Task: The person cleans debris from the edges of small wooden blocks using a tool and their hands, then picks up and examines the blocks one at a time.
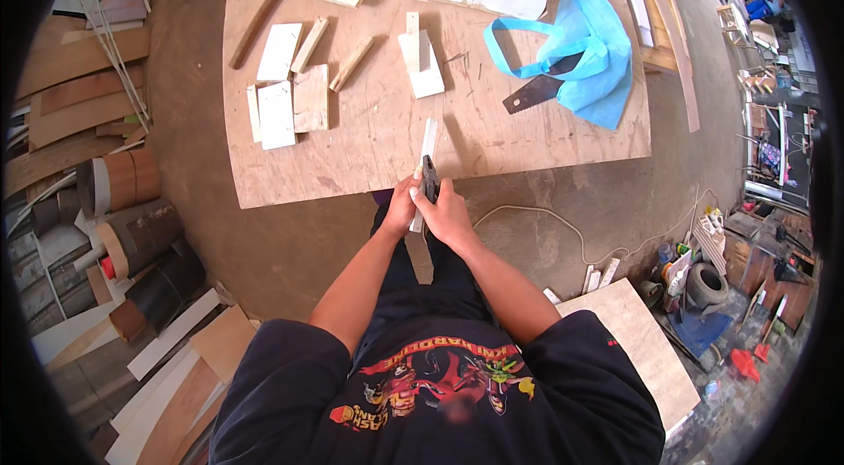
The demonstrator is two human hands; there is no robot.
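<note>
Blue plastic bag (591, 61) on plywood; perhaps small bottles (673, 265) at right.

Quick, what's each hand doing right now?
Left hand: closed on the white strip.
Right hand: closed on a dark tool set against the strip.

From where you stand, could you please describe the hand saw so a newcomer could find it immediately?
Start at the big plywood tabletop and go to its right end, where a light blue bag lies. The hand saw pokes out from under that bag, its dark, rusty blade unlike the pale wood offcuts lying further left.
</note>
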